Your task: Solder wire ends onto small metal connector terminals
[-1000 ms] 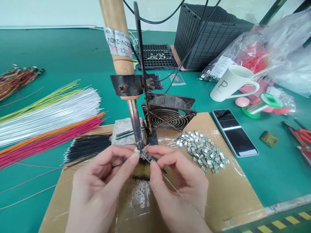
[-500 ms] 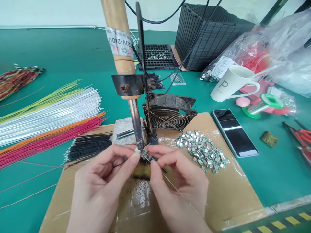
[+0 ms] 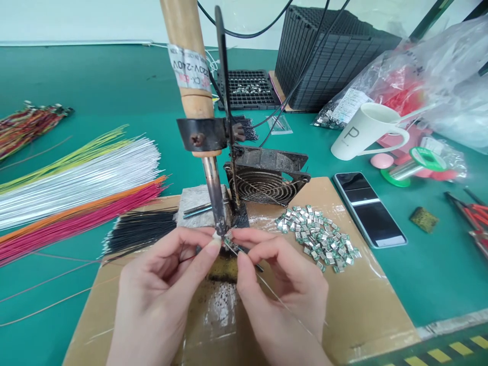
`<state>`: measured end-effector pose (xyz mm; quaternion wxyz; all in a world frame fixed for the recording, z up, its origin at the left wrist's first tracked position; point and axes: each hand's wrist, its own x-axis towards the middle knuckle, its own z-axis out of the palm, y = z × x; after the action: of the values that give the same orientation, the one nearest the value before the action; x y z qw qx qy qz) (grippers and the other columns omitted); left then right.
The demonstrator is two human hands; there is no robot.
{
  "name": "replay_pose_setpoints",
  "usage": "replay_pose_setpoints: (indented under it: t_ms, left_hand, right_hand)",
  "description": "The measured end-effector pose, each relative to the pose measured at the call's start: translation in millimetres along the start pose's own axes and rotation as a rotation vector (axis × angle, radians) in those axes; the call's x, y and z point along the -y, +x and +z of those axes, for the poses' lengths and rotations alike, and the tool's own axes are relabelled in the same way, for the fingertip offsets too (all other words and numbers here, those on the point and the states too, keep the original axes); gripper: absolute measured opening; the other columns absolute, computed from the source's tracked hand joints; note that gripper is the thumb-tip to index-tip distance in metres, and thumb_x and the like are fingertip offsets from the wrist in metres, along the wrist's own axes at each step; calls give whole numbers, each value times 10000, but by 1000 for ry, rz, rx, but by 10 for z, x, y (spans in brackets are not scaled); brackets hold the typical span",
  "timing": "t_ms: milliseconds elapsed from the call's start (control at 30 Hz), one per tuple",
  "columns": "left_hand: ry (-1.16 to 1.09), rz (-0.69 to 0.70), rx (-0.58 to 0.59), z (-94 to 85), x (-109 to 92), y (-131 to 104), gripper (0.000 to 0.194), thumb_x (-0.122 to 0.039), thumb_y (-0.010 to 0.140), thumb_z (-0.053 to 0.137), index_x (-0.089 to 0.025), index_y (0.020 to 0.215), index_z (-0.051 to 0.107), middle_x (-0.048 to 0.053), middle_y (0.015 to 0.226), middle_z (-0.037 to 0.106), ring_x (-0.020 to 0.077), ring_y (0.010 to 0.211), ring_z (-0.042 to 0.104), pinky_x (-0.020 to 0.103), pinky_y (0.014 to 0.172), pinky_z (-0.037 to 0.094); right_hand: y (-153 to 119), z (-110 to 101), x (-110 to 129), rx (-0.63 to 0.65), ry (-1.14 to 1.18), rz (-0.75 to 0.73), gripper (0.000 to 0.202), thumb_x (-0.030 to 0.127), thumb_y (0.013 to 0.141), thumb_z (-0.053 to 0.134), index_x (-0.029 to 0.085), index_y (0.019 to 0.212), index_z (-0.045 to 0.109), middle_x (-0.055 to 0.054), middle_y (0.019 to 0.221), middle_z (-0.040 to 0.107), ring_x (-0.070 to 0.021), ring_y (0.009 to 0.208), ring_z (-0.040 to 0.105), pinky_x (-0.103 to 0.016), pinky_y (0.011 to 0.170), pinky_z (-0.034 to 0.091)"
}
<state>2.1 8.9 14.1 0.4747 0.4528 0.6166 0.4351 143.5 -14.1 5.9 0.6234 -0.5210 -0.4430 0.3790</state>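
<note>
My left hand point(image 3: 163, 290) is closed, thumb and forefinger pinching a small circuit board point(image 3: 229, 241), which the fingers partly hide. A short stretch of red wire point(image 3: 187, 258) shows beneath those fingers. Between the thumb and fingers of my right hand point(image 3: 284, 284) is a thin pale wire point(image 3: 277, 299); one end reaches the board, the other runs down across the palm. Right above the board is the tip of a wooden-handled soldering iron point(image 3: 218, 203), held point down in a black stand point(image 3: 224, 91). Whether the tip touches the board I cannot tell.
Small metal-and-green boards point(image 3: 318, 236) lie heaped on the cardboard point(image 3: 358, 305), beside a phone point(image 3: 369, 208). A fan point(image 3: 267, 178) stands behind the iron. Wire bundles point(image 3: 84, 178) are at left; a mug point(image 3: 358, 132), solder spool point(image 3: 412, 165) and pliers point(image 3: 473, 218) at right.
Almost nothing differs. The whole view has shifted by a few pixels, while both hands keep their pinch at the iron's tip.
</note>
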Motion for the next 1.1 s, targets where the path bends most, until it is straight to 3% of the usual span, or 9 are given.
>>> replay_pose_setpoints:
  t_ms: [533,1100]
  left_hand:
    - [-34,-36,52,-14,-36,-5,175,-378,840,842,-235,854,743,-1,927,726,157,850,637,189,737,505]
    - [-88,-28,57,12,-42,22,226,-417,819,873,-236,843,739,-18,882,723,140,810,661,145,727,524]
  right_hand:
    - [-20,5,-8,5,3,13,244,6,840,686,247,806,688,35,1089,822,-139,1047,793,-220,927,633]
    - [-16,-3,-2,28,-9,5,220,27,861,695,245,827,697,53,1126,818,-118,1058,788,-178,946,614]
